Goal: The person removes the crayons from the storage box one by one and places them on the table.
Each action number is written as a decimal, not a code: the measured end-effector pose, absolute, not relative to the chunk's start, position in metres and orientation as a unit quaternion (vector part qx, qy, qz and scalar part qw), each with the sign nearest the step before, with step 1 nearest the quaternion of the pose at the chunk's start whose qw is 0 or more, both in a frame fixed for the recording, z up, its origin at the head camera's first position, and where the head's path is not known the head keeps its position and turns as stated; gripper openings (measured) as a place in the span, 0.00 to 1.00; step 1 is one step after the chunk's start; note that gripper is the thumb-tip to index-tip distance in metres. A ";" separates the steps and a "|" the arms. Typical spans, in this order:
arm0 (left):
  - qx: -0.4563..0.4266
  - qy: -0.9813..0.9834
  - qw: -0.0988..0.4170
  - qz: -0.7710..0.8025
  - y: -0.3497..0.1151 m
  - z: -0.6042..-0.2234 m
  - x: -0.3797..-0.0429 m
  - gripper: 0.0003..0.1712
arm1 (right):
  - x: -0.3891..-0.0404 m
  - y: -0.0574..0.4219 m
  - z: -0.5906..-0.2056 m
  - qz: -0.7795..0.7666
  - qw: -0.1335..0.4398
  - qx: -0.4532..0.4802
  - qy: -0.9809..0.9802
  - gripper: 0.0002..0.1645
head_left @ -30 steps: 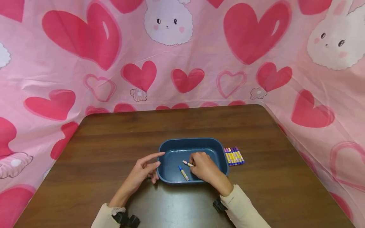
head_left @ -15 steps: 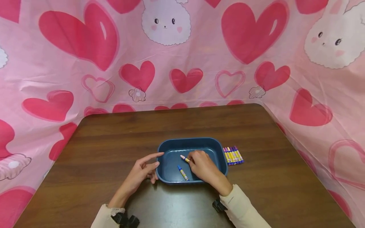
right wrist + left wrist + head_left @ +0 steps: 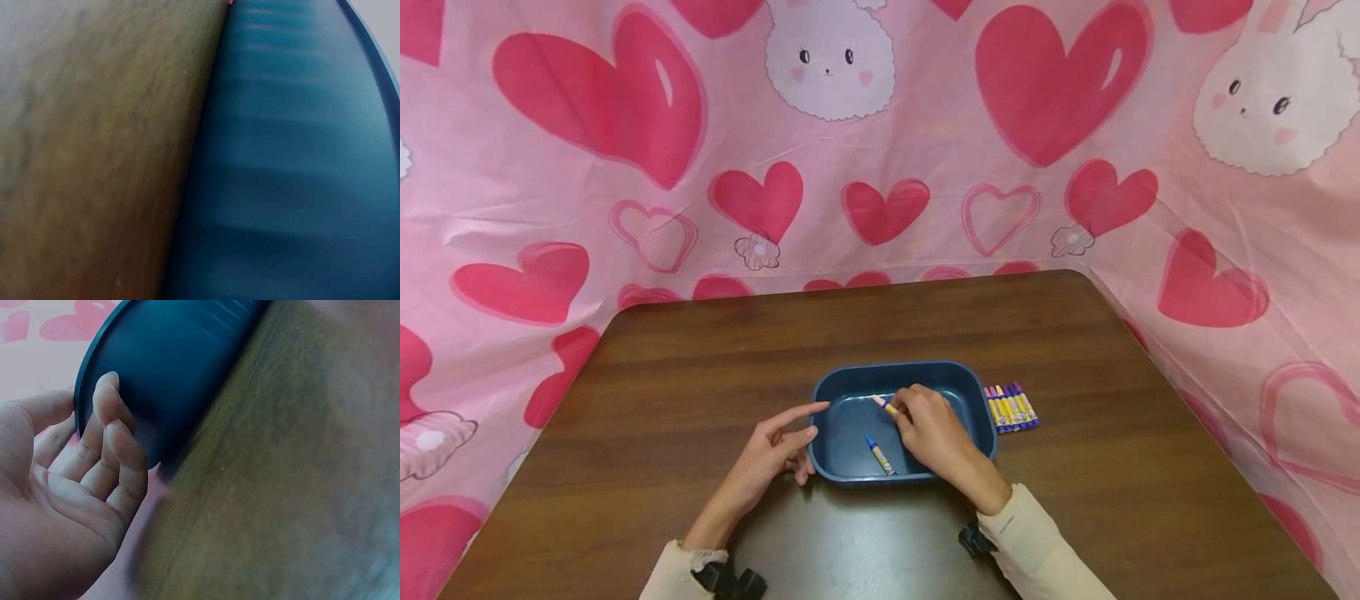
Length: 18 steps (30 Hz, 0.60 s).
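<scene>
The blue tray (image 3: pixel 842 481) sits on the wooden table. My right hand (image 3: pixel 931 429) reaches over its near side and pinches a crayon (image 3: pixel 883 404) with a pale tip and yellow wrapper, tilted toward the upper left. Below it, a blue-tipped crayon (image 3: pixel 880 455) lies on the tray floor. At the left end, my left hand (image 3: pixel 778 446) rests against the rim with index finger and thumb tips spread; its other fingers bend loosely beside the outer wall in the left wrist view. The right wrist view has only the tray wall (image 3: pixel 281 144) and tabletop, not the hand.
Several crayons (image 3: pixel 1011 408) with yellow wrappers lie side by side on the table (image 3: pixel 737 358), close to the tray's right end. Behind the table hangs a pink cloth (image 3: pixel 820 150) with hearts and rabbits.
The right hand has shifted slightly up and away from the near rim, carrying the pale-tipped crayon farther from the blue-tipped one. My left hand stays at the tray's left rim.
</scene>
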State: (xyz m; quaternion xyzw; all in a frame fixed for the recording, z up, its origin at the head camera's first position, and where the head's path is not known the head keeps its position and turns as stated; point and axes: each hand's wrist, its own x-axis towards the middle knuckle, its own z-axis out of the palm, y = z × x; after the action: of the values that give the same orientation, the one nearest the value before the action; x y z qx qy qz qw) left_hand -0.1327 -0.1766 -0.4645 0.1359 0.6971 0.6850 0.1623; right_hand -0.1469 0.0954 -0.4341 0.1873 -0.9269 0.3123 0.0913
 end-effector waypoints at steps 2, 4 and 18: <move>0.137 0.698 0.161 0.685 -0.177 -0.464 -0.132 0.28 | -0.147 0.095 -0.433 0.316 0.107 0.183 -0.925 0.03; 0.136 0.699 0.158 0.684 -0.177 -0.464 -0.132 0.28 | -0.148 0.094 -0.433 0.317 0.117 0.182 -0.923 0.04; 0.147 0.694 0.159 0.686 -0.177 -0.466 -0.133 0.28 | -0.138 0.108 -0.414 0.337 0.165 0.165 -0.912 0.06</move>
State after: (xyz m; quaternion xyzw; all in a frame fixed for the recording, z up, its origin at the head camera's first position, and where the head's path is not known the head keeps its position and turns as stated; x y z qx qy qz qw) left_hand -0.1325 -0.1773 -0.4655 0.1471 0.6943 0.6863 0.1591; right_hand -0.1377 0.1076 -0.4139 0.1648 -0.9122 0.3370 0.1647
